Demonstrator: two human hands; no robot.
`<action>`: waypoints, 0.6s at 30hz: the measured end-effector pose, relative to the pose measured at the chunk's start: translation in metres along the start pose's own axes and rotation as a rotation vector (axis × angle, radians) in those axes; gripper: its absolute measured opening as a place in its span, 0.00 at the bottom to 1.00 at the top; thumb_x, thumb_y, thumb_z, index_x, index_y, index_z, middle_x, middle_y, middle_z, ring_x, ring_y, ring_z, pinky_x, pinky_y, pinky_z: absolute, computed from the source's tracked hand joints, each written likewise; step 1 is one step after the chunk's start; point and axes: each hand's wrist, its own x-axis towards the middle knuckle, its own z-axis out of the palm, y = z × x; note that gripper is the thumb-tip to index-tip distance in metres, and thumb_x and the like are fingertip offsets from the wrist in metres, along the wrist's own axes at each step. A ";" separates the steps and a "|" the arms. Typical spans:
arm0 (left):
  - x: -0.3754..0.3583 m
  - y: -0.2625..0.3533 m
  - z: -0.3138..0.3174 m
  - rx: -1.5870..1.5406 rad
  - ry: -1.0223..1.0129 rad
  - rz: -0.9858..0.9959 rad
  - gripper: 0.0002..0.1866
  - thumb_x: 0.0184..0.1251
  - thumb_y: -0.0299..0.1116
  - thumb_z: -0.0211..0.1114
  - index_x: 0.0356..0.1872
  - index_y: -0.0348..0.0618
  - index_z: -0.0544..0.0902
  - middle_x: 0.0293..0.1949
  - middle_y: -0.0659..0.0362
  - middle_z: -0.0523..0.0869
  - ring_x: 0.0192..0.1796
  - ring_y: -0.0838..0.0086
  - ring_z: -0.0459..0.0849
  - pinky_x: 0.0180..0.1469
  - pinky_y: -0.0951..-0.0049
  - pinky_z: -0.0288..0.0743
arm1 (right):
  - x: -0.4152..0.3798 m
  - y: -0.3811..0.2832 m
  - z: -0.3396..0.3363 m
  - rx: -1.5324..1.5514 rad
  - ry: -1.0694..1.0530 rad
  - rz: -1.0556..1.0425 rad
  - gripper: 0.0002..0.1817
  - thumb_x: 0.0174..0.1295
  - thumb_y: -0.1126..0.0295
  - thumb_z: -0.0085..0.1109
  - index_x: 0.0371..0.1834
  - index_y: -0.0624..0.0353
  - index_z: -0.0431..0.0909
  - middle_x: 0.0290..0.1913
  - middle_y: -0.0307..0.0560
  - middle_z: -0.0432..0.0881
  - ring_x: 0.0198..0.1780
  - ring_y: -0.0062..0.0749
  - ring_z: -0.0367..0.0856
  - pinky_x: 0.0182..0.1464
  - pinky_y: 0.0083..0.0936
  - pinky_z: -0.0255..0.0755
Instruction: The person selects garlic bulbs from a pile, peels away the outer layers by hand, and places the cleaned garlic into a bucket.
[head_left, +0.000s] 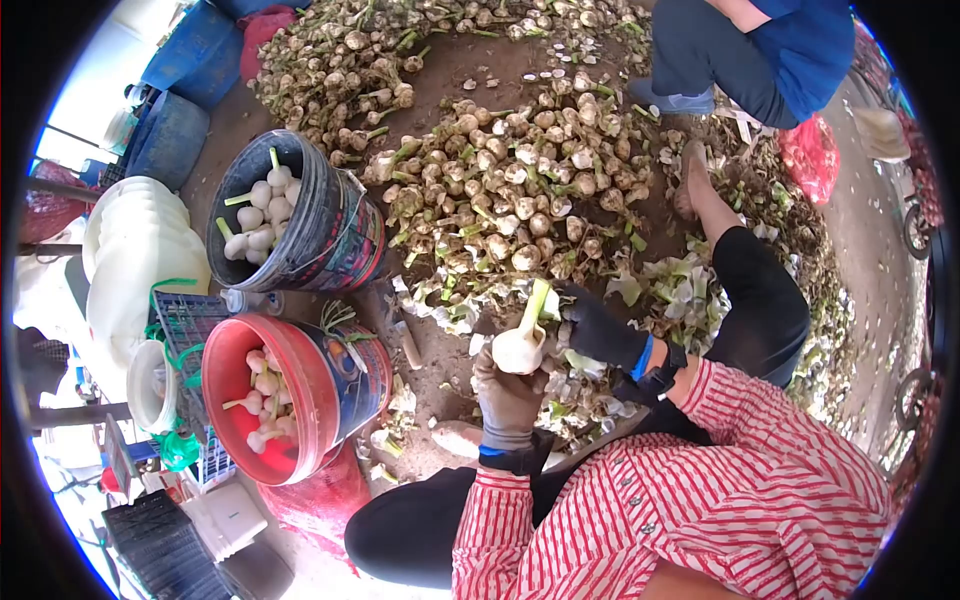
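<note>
A peeled white garlic bulb (pixel 520 348) with a short green stem sits upright in my left hand (pixel 508 405), whose gloved fingers are wrapped round its base. Close by on the right is my right hand (pixel 598 328) in a dark glove, its fingers bent beside the stem; what they grip, if anything, is hidden. Loose garlic skins (pixel 590 390) lie on the ground beneath both hands. Just beyond them spreads a heap of unpeeled garlic (pixel 520 190) with cut stems.
To the left stand a black bucket (pixel 310 225) and a red bucket (pixel 325 385), both holding white bulbs. Another person (pixel 740 60) sits at the upper right near a red bag (pixel 810 160). Blue barrels (pixel 172 140) stand at the upper left.
</note>
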 end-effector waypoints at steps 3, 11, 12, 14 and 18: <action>0.003 0.003 0.010 0.018 -0.055 -0.091 0.36 0.60 0.65 0.47 0.55 0.43 0.70 0.44 0.57 0.81 0.39 0.69 0.82 0.26 0.79 0.69 | 0.010 -0.014 -0.008 0.315 -0.040 0.174 0.15 0.52 0.77 0.53 0.44 0.65 0.75 0.43 0.50 0.79 0.41 0.33 0.78 0.47 0.26 0.71; -0.005 0.016 0.018 0.572 0.169 0.197 0.35 0.60 0.48 0.62 0.63 0.40 0.61 0.41 0.59 0.81 0.38 0.77 0.81 0.36 0.80 0.75 | 0.003 -0.005 -0.034 1.137 -0.226 0.421 0.17 0.57 0.75 0.48 0.50 0.70 0.71 0.42 0.44 0.79 0.39 0.19 0.76 0.40 0.21 0.71; -0.008 0.019 0.025 0.635 0.137 0.186 0.38 0.59 0.50 0.62 0.64 0.39 0.60 0.43 0.57 0.79 0.40 0.76 0.80 0.38 0.80 0.76 | 0.007 -0.010 -0.034 0.886 -0.221 0.436 0.15 0.58 0.70 0.52 0.47 0.66 0.73 0.37 0.41 0.79 0.34 0.19 0.75 0.36 0.18 0.69; -0.007 0.019 0.023 0.643 0.107 0.187 0.38 0.59 0.50 0.62 0.64 0.38 0.59 0.44 0.57 0.78 0.42 0.76 0.80 0.39 0.79 0.76 | 0.006 -0.015 -0.034 0.788 -0.217 0.401 0.16 0.60 0.62 0.55 0.43 0.63 0.75 0.32 0.38 0.78 0.29 0.19 0.74 0.32 0.16 0.67; 0.015 0.006 -0.005 0.828 0.075 0.299 0.33 0.58 0.45 0.65 0.58 0.38 0.64 0.42 0.58 0.78 0.42 0.74 0.79 0.45 0.72 0.75 | 0.000 -0.029 -0.035 0.428 -0.424 0.115 0.17 0.58 0.70 0.51 0.51 0.62 0.71 0.35 0.41 0.78 0.33 0.21 0.75 0.34 0.20 0.72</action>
